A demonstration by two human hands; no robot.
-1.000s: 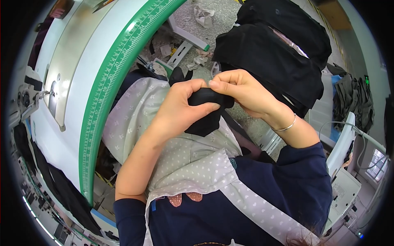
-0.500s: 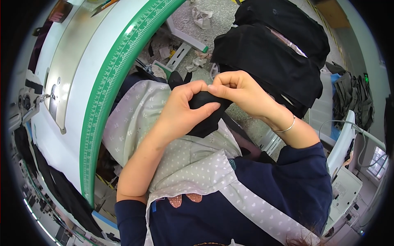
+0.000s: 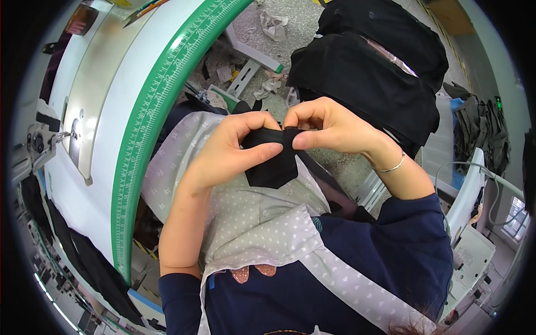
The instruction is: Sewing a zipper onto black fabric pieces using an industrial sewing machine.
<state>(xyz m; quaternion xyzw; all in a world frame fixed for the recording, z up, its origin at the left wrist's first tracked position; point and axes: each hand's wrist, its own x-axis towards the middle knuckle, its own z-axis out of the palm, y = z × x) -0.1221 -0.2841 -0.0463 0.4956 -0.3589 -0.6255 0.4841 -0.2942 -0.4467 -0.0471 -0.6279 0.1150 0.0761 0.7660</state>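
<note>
Between my two hands, above my lap, is a small piece of black fabric (image 3: 272,167). My left hand (image 3: 237,146) pinches its upper left part, thumb in front and fingers curled behind. At the upper right edge, my right hand (image 3: 329,125) grips the cloth between thumb and bent fingers. The thumbs are a short way apart with a strip of the edge between them. The lower part of the fabric hangs loose over my grey patterned apron (image 3: 240,215). Fingertips behind the cloth are hidden.
On the left is a white table with a green ruler-marked edge (image 3: 131,162) and a sewing machine (image 3: 47,137). Large black garments (image 3: 363,84) are piled ahead to the right. Paper scraps (image 3: 273,25) lie on the floor. Grey clothes (image 3: 483,134) hang at far right.
My hands have drawn slightly apart, and the left has shifted a little left. The right thumb now lies on the front of the black fabric, whose edge shows more openly.
</note>
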